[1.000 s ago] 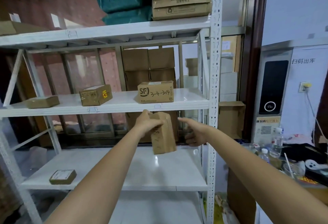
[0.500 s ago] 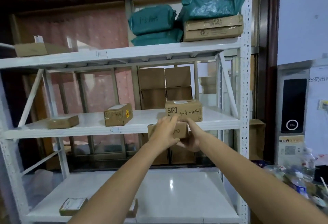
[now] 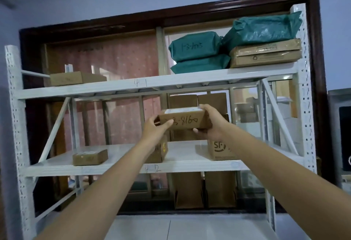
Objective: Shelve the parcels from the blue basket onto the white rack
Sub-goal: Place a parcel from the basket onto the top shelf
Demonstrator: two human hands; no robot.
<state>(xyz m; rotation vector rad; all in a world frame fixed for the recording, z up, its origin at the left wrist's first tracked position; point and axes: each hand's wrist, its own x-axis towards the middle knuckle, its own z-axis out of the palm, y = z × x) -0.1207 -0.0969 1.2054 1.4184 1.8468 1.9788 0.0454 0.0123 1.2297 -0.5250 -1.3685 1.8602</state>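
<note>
I hold a small brown cardboard parcel [image 3: 183, 119] with a handwritten number on its front, level, in the air between the top and middle shelves of the white rack [image 3: 133, 87]. My left hand [image 3: 154, 128] grips its left end and my right hand [image 3: 210, 123] grips its right end. The parcel sits in front of the rack, above the middle shelf [image 3: 182, 165]. The blue basket is out of view.
The top shelf carries green bagged parcels [image 3: 195, 51], a flat carton [image 3: 266, 53] and a low box [image 3: 76, 78]. On the middle shelf are a small box [image 3: 90, 157], a box [image 3: 161, 150] behind my left wrist and an SF box [image 3: 220, 149]. The lower shelf [image 3: 171, 228] shows below.
Both hands have lifted the parcel from below the middle shelf to above it and turned it level; my view has tilted upward.
</note>
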